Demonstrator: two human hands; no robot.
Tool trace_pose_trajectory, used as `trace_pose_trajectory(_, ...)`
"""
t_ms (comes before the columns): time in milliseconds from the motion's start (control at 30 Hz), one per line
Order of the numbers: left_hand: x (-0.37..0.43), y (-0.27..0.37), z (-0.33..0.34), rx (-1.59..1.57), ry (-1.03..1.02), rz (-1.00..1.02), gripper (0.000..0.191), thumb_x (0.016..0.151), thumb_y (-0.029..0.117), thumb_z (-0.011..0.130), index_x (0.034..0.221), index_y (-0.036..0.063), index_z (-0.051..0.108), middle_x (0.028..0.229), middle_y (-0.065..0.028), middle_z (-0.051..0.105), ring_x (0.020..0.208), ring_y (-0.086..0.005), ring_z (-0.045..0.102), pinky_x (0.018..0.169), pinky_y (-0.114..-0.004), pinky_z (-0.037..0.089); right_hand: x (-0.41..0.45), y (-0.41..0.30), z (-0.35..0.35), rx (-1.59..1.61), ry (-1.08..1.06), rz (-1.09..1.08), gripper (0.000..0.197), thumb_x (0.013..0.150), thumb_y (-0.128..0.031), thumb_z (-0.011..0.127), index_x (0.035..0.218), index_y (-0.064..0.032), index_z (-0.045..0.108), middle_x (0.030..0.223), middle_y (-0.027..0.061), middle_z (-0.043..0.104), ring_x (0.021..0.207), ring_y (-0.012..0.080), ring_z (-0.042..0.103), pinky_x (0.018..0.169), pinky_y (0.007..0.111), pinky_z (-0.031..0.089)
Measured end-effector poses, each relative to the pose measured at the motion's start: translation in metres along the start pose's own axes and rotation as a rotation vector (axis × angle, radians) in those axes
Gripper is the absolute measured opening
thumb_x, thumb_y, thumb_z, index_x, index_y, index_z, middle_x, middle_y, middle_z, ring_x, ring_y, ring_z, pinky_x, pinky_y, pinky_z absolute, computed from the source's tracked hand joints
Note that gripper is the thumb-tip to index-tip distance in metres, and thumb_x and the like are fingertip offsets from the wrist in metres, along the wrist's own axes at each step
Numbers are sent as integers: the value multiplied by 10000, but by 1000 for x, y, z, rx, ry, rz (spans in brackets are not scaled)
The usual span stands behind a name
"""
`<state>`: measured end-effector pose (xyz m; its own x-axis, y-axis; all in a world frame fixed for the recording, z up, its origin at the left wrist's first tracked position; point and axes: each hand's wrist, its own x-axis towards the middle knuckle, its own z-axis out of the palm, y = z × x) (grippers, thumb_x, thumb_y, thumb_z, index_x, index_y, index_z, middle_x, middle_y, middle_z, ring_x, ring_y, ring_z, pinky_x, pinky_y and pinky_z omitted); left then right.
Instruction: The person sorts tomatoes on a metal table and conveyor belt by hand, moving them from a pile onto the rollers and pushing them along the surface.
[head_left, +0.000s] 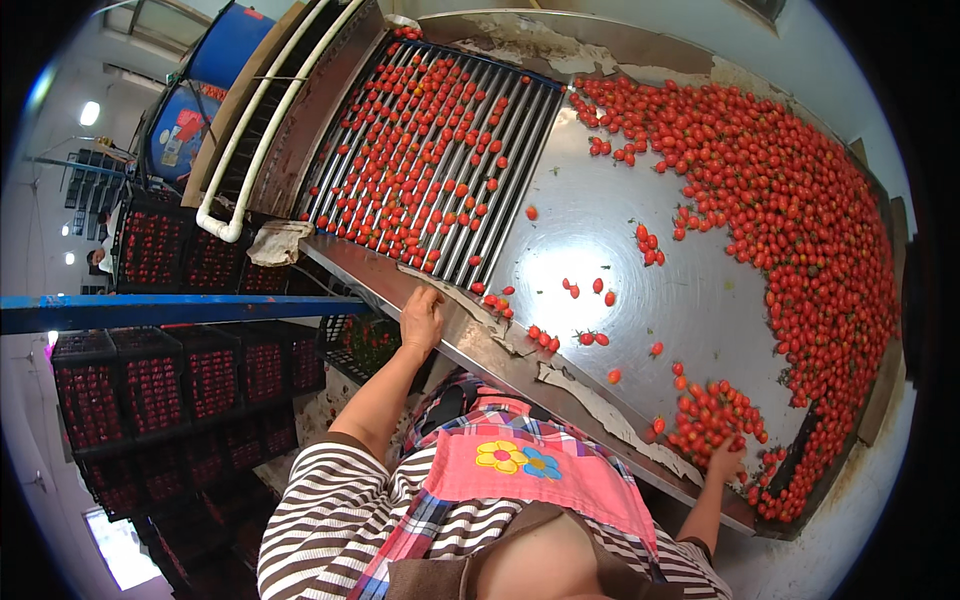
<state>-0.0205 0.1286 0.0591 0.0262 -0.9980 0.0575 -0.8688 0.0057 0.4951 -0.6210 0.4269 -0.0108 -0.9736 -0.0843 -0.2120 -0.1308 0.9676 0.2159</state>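
My left hand rests on the metal front edge of the sorting table, beside the roller conveyor; whether it grips the edge is unclear. At the lower right, my right hand touches a small heap of red cherry tomatoes, its fingers partly hidden among them. A large pile of cherry tomatoes covers the back and right side of the steel table top. Many more tomatoes lie in rows on the metal rollers. A few loose ones and green bits are scattered between the pile and the rollers.
Stacked black crates of tomatoes stand at the left, below a blue metal bar. A white pipe bends beside the rollers. Blue drums are at the upper left. Part of another person shows at the far left.
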Motion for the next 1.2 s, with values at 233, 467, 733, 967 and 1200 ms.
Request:
trace_pose_trajectory(233, 1, 5, 12, -90, 38, 78, 83, 670, -16, 504, 707, 58, 497, 745, -92, 490, 734, -294, 530, 636, -374, 430, -183, -204, 48, 847, -287, -619, 554, 866, -290, 472, 1317, -62, 246, 1372, 209, 151, 1168, 411, 322, 899, 612, 259)
trace_pose_trajectory(467, 0, -2, 4, -68, 46, 87, 72, 676, -8, 503, 708, 56, 499, 761, -93, 502, 736, -299, 533, 625, -386, 435, -181, -295, -24, 864, -323, -1007, 478, 832, -235, 568, 1250, -74, 402, 1202, 166, 454, 1089, 263, 462, 812, 346, 447)
trace_pose_trajectory(733, 1, -5, -5, -48, 3, 46, 82, 661, -17, 500, 700, 56, 496, 762, -89, 503, 733, -291, 537, 625, -375, 437, 12, -54, -37, 555, 493, 84, 664, 797, -402, 537, 1224, 82, 382, 1216, 271, 410, 1122, 386, 412, 892, 476, 381)
trace_pose_trajectory(967, 0, 3, -9, 36, -62, -10, 88, 660, -23, 494, 691, 58, 508, 741, -91, 499, 720, -288, 535, 617, -362, 430, 110, -120, -38, 795, 391, -430, 784, 814, -560, 459, 1321, 12, 284, 1344, 242, 257, 1250, 353, 259, 942, 469, 341)
trace_pose_trajectory(1200, 0, 8, -6, 76, -140, -62, 110, 653, -22, 494, 701, 73, 524, 741, -76, 510, 703, -277, 538, 597, -350, 430, 134, -294, -67, 751, 478, -240, 836, 709, -689, 472, 1220, -27, 475, 1300, 223, 352, 1229, 327, 296, 1002, 401, 267)
